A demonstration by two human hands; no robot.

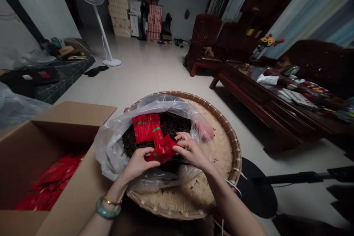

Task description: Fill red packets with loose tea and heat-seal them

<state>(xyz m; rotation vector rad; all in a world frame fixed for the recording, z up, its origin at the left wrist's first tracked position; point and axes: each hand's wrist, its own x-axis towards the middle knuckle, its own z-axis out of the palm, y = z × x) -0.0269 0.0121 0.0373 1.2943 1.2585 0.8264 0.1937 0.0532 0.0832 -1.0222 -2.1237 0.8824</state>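
A small red packet (162,151) with green marks is stretched between my two hands. My left hand (140,163) pinches its left edge, thumb and fingers closed on it. At its right end, my right hand (190,150) grips the packet between thumb and curled fingers. Just beyond lies a fanned stack of flat red packets (143,128) on dark loose tea leaves (175,123). The leaves fill an open clear plastic bag (110,136), which sits on a round woven bamboo tray (224,147). A dark object under the held packet is mostly hidden.
To the left stands an open cardboard box (74,112) with many red packets (52,180) inside. A black round stand base (257,188) is at the right. Further off are a white standing fan (101,25), a dark wooden table (249,99) and stacked cartons (118,14).
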